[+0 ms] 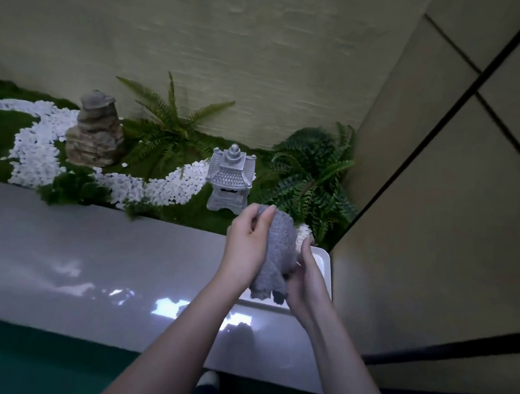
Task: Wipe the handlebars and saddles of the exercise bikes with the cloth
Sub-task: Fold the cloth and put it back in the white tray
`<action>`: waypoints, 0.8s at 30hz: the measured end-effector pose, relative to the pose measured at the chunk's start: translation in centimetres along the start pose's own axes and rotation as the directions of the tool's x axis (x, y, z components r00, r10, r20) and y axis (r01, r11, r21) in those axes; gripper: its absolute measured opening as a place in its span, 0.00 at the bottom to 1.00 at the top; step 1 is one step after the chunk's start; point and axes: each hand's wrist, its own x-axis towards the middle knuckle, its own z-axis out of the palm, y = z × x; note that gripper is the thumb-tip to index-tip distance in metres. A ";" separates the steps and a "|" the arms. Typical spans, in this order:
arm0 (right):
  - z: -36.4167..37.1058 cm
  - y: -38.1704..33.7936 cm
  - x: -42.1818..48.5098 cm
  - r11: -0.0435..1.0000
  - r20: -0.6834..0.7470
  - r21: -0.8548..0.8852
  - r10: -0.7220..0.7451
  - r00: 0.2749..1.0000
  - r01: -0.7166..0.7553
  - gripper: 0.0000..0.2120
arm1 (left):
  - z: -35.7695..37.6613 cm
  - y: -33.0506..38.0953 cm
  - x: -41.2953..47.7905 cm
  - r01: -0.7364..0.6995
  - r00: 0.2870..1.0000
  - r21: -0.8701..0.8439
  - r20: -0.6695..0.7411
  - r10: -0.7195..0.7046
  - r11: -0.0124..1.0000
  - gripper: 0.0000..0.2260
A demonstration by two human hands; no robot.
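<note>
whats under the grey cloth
A white tray lies below the cloth, gripped by the left hand and right hand. Only its rim shows; the rest is covered.

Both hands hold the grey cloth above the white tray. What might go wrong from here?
1. The cloth hangs low over the white tray; lifting carelessly may catch its rim and shift it on the glossy ledge.
2. The left hand pinches the cloth near the stone lantern; a wide swing might knock it.
</note>
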 end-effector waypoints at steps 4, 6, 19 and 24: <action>0.1 0.1 2.8 0.999 -0.021 -0.016 0.031 0.999 -0.031 0.34 | 0.5 -2.5 3.7 0.083 0.994 -0.060 0.069 -0.079 0.995 0.17; -0.4 0.0 4.4 0.993 -0.052 -0.030 -0.114 0.992 0.112 0.28 | 0.8 -3.9 5.0 0.148 0.986 -0.086 0.093 -0.140 0.985 0.15; -6.2 0.7 14.6 0.507 -0.216 -0.844 -0.618 0.756 0.173 0.15 | 5.1 -14.9 10.3 0.091 0.994 0.426 0.023 -0.111 0.900 0.11; -11.2 2.7 18.6 0.430 -0.248 -0.903 -0.504 0.827 -0.009 0.13 | 7.9 -21.4 11.3 0.168 0.968 0.502 0.078 -0.238 0.849 0.11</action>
